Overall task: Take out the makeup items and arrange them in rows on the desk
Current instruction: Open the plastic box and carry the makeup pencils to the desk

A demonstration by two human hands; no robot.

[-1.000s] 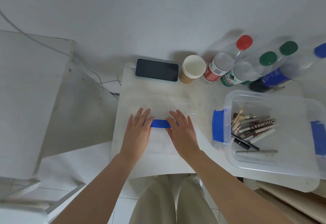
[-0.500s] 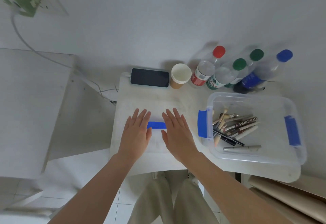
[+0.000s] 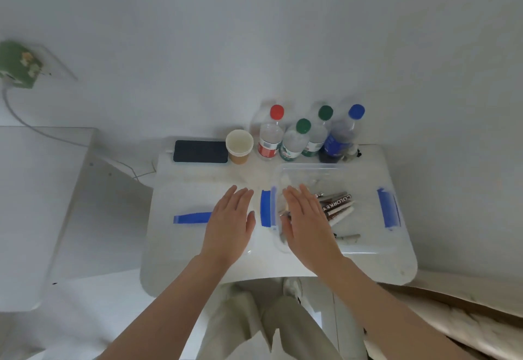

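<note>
A clear plastic box (image 3: 365,242) with blue clips stands on the right half of the white desk (image 3: 186,187). Several makeup pens and brushes (image 3: 338,208) lie inside it, one marked COLORKEY. The box's clear lid (image 3: 181,229) with a blue clip (image 3: 192,217) lies flat on the desk's left half. My left hand (image 3: 230,223) hovers flat over the lid's right edge, fingers straight, holding nothing. My right hand (image 3: 307,221) is over the box's left side, fingers straight, and hides part of the makeup items.
Along the desk's back edge stand a black phone (image 3: 200,151), a paper cup (image 3: 239,146) and several water bottles (image 3: 300,136) with red, green and blue caps. A white cabinet (image 3: 36,189) stands to the left. Cardboard (image 3: 452,303) lies at lower right.
Both hands have left the lid's blue clip and moved right; my right hand is now over the box. The camera view has tilted up and shifted.
</note>
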